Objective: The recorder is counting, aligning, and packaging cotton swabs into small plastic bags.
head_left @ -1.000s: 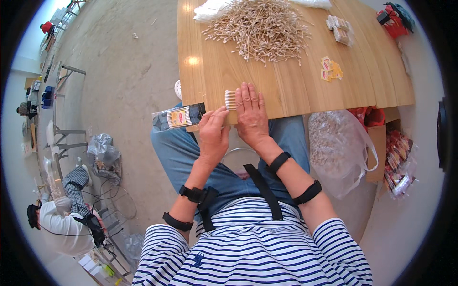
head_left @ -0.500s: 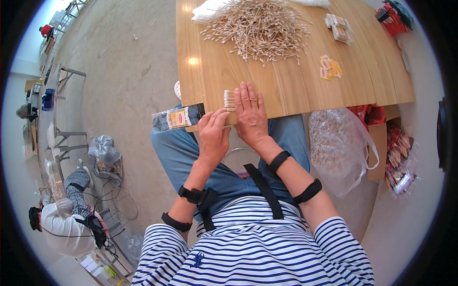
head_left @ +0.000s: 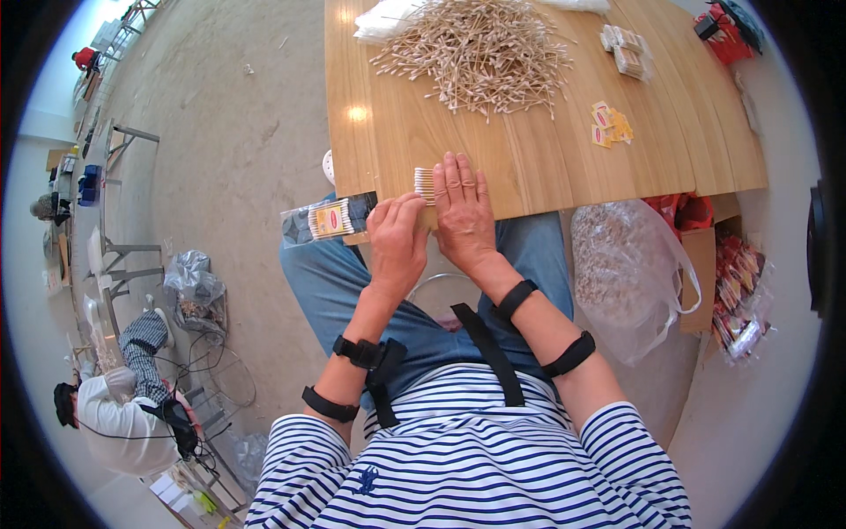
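A neat row of cotton swabs lies side by side near the table's front edge. My right hand rests flat on the wood with its fingers stretched out, its index finger along the row's right side. At the row's near end are the fingertips of my left hand, bent and pressed together; whatever they pinch is hidden. Left of that hand, a clear packet of cotton swabs with a yellow card inside sits at the table corner, partly over a dark patterned piece.
A large heap of loose cotton swabs covers the table's far part. Small yellow cards and stacked swab packs lie to the right. A bulging clear bag stands beside my right knee. At left, a person in white sits by benches.
My left hand has shifted slightly right, its fingers bunched closer to the near end of the row. My right hand stays in place.
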### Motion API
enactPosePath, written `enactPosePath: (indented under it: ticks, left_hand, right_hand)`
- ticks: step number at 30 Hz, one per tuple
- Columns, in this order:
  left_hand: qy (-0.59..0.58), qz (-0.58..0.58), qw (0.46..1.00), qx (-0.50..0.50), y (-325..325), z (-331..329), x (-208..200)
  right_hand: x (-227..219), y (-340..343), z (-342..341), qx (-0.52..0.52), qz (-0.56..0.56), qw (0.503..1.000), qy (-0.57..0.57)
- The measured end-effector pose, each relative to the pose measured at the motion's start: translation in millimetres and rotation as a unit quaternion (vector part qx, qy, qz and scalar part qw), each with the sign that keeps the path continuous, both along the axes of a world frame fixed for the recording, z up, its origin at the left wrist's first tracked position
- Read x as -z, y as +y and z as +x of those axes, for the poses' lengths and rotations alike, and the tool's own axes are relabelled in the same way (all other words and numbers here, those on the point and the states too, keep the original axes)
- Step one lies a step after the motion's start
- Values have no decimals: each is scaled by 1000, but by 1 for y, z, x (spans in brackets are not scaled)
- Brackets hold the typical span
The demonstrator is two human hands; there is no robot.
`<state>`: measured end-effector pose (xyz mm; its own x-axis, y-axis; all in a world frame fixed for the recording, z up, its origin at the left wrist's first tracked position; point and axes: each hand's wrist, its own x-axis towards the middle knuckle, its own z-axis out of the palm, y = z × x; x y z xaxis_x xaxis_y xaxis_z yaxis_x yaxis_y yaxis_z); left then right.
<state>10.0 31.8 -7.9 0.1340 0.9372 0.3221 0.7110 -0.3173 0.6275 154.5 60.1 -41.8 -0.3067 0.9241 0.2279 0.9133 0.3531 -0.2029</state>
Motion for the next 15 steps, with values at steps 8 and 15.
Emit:
enactPosePath:
  ticks: [8,15]
  left_hand:
    - [-17,12,1000,-15,3,0,1]
    - [-9,-1,1000,-16,5,0,8]
  right_hand:
    - [-1,-1,0,-3,-14,1000,-1]
    - [1,0,0,-3,-15,1000,0]
